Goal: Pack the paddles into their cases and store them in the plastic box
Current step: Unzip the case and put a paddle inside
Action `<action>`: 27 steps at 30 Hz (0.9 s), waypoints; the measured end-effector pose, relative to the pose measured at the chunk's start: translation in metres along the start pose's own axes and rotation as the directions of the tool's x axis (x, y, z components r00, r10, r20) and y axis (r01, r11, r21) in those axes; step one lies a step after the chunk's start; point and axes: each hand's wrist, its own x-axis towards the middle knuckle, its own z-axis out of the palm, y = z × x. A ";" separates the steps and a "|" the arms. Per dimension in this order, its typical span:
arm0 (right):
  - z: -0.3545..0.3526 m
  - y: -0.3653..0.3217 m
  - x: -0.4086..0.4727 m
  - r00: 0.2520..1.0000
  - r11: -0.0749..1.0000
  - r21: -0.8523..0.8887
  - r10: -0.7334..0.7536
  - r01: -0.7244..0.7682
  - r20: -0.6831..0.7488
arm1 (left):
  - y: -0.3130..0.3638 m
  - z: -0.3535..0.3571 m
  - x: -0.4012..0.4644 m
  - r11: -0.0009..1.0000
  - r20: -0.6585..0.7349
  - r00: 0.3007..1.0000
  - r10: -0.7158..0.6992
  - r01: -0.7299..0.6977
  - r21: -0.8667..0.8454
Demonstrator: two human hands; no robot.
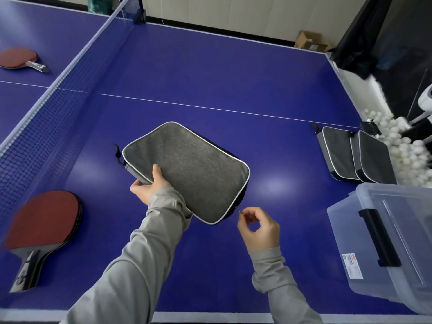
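Above the blue table [210, 73], the left hand [149, 185] grips the grey case [189, 169] by its near edge, while the right hand [259, 228] pinches its zipper pull [238, 210].

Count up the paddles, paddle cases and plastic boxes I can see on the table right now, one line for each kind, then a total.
Paddles: at least 2, one beyond the net and a stack near me whose number is unclear.
Paddle cases: 3, one held, two at the right edge.
Plastic boxes: 1.
Total: at least 6.
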 end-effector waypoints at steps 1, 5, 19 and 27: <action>0.001 -0.002 -0.002 1.000 1.000 0.010 0.010 -0.010 0.005 | -0.001 0.001 -0.002 1.000 -0.016 0.999 -0.028 0.028 -0.015; 0.006 -0.008 -0.014 0.999 0.999 0.035 0.028 -0.029 0.018 | -0.006 0.006 -0.003 0.997 -0.046 0.997 -0.061 0.058 -0.054; 0.037 -0.031 -0.048 0.996 0.987 0.142 0.066 -0.074 0.058 | -0.019 0.007 -0.002 0.996 -0.042 0.998 -0.049 0.046 -0.073; 0.013 -0.020 -0.037 0.995 0.972 0.216 0.084 -0.093 0.047 | -0.012 -0.006 0.023 0.995 0.078 0.993 0.091 -0.093 0.023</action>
